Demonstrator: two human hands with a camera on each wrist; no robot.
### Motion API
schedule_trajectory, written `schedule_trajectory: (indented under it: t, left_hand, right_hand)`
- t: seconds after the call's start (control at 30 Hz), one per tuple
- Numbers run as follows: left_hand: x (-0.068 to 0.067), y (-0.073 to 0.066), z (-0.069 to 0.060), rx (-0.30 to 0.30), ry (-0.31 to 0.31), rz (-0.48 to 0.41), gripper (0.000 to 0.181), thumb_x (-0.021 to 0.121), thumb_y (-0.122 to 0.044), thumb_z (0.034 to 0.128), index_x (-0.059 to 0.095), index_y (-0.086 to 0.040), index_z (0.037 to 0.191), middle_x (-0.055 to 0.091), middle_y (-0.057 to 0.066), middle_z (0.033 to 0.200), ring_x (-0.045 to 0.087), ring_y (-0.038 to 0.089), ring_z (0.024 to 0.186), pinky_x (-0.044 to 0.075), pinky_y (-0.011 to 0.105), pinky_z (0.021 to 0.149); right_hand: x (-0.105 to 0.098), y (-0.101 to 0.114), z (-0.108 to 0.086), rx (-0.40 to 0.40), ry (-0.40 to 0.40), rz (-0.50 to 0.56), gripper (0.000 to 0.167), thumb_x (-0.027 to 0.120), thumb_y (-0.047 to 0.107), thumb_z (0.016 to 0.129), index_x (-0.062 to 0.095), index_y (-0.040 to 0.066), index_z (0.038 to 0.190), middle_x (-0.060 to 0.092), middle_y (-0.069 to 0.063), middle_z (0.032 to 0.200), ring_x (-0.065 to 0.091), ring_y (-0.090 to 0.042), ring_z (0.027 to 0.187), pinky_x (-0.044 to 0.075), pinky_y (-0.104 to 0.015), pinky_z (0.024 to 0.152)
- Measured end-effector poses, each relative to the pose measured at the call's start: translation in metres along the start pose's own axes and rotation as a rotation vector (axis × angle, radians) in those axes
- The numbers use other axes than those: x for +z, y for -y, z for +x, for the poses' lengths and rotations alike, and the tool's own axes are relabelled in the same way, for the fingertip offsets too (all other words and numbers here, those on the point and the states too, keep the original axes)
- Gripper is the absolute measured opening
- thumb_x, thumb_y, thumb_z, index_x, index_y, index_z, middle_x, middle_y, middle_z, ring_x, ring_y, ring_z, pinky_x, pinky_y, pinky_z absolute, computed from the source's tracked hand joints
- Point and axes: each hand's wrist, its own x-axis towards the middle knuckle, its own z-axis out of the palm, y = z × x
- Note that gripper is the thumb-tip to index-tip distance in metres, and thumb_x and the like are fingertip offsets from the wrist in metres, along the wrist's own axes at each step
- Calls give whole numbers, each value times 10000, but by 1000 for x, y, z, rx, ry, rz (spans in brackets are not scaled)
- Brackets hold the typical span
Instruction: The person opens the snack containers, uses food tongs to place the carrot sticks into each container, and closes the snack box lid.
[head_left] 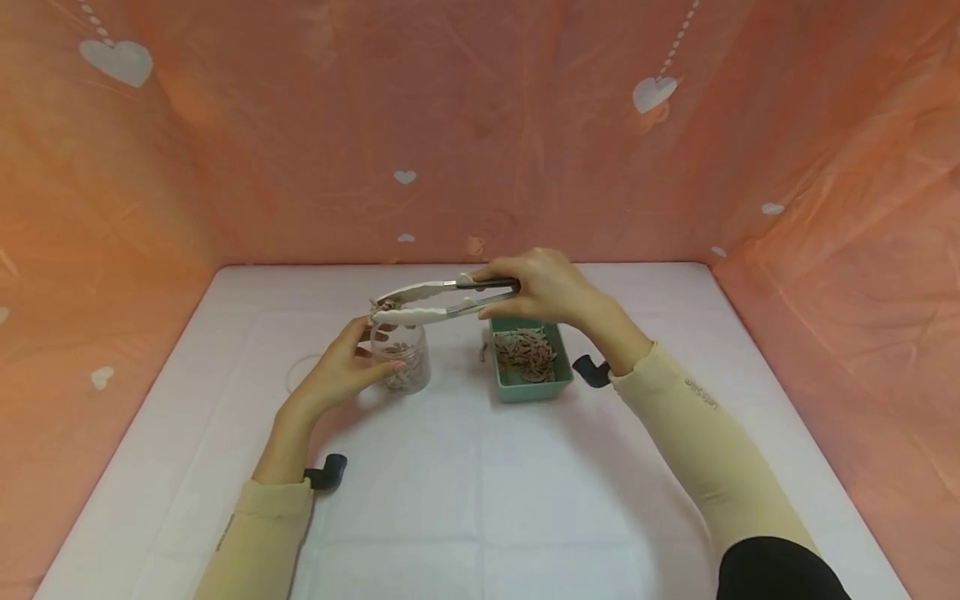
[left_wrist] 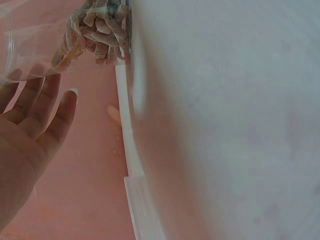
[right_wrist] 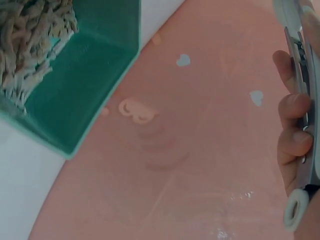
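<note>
The person's right hand [head_left: 551, 283] grips the tongs [head_left: 435, 315] — from here they lie crosswise, long axis running side to side, tips pointing to the person's left, over the mouth of the upright jar [head_left: 416, 371]. Brown pieces [head_left: 385, 306] sit between the tips. The left hand [head_left: 341, 375] clasps the jar, thumb in front — the green tub [head_left: 534, 392] stands to its right.
</note>
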Motion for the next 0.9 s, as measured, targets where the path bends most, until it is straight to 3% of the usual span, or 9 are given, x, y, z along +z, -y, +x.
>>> schedule_trajectory:
  t: [0.17,0.6,0.9]
  left_hand:
    - [1,-1,0,-1,-9,20,738,831,-151,904,404,-6,1488,534,254,1386,514,406,1294,451,577,1052]
    - [0,-2,-1,-11,-5,-8,764,831,-144,905,390,9,1509,534,225,1411,508,367,1287,436,557,1056]
    - [0,-4,-1,-22,9,-31,777,833,-163,908,385,-18,1527,515,210,1442,520,366,1267,439,556,1054]
  right_hand:
    - [10,2,3,-2,10,11,479,917,377,786,777,182,1200,792,-12,955,665,-181,693,524,-439,661]
    - [22,-2,-4,53,78,14,464,896,386,820,773,174,1214,791,-2,1043,658,-148,741,526,-398,691]
    - [19,-5,-7,75,105,-8,475,904,381,810,770,192,1224,786,10,1018,653,-152,754,529,-413,697]
